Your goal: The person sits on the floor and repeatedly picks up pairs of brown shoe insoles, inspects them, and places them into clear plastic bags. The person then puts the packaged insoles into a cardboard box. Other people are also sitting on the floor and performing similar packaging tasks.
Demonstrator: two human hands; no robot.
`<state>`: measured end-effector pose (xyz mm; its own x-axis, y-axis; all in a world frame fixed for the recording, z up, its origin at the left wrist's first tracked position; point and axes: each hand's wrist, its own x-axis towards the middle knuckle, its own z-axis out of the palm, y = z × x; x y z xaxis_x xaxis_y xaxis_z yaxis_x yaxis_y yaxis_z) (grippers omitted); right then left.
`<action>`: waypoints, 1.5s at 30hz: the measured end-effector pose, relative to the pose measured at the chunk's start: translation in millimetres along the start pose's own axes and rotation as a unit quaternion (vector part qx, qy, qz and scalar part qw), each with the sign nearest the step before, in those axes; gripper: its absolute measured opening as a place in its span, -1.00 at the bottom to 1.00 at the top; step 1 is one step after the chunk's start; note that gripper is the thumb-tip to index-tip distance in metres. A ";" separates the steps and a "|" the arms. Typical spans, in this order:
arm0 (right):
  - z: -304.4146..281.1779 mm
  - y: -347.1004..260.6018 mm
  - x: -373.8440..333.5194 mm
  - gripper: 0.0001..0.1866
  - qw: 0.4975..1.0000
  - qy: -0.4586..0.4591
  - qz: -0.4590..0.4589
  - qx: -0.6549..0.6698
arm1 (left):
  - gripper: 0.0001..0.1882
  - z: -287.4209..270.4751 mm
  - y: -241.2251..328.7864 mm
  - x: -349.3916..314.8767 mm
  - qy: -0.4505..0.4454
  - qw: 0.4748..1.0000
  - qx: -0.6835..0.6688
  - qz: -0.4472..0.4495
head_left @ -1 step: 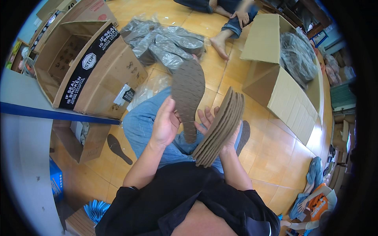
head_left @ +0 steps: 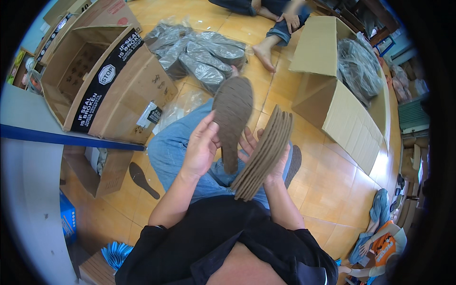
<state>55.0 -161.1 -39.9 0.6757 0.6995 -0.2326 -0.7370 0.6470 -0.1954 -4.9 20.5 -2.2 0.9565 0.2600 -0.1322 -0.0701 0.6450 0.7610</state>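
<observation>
Over my lap, my left hand [head_left: 202, 148] pinches a single dark brown insole [head_left: 232, 107] by its edge, thumb against its face. The insole stands nearly upright with its wide end at the top. To its right, my right hand [head_left: 281, 167] is wrapped round a stack of several brown insoles [head_left: 264, 152], fanned slightly and tilted. Some right fingers show between the single insole and the stack; the stack hides the rest of the palm. A loose insole [head_left: 141, 180] lies on the floor to the left, and another brown insole [head_left: 294, 164] shows beyond my right wrist.
Plastic-wrapped grey bundles [head_left: 204, 54] lie ahead on the tiled floor. An open carton [head_left: 126, 90] stands left, by a blue-edged table [head_left: 61, 136]. Another open carton [head_left: 351, 121] on the right holds bagged goods. A person's bare foot [head_left: 265, 57] is ahead; another person [head_left: 382, 247] sits lower right.
The single insole has turned slightly and its top has shifted right and down. My left hand has moved a little with it. The stack in my right hand has tipped slightly left.
</observation>
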 end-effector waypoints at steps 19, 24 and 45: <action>-14.1 2.2 5.0 -0.22 0.993 -0.002 0.009 0.121 | -0.59 -30.9 55.8 19.1 -0.076 0.901 -0.417 0.094; -18.3 1.4 4.7 -0.19 0.992 0.019 0.004 0.122 | -0.65 -21.1 76.9 6.6 0.138 0.872 0.184 0.431; 46.0 -28.3 23.9 -0.30 0.978 0.045 -0.158 -0.131 | -0.22 16.9 8.4 12.6 -0.099 0.877 0.372 0.286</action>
<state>92.6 -148.7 3.9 0.8752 0.4394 -0.2021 -0.4775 0.7187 -0.5054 11.4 17.0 13.2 0.8603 0.2105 0.4642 -0.4219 -0.2169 0.8803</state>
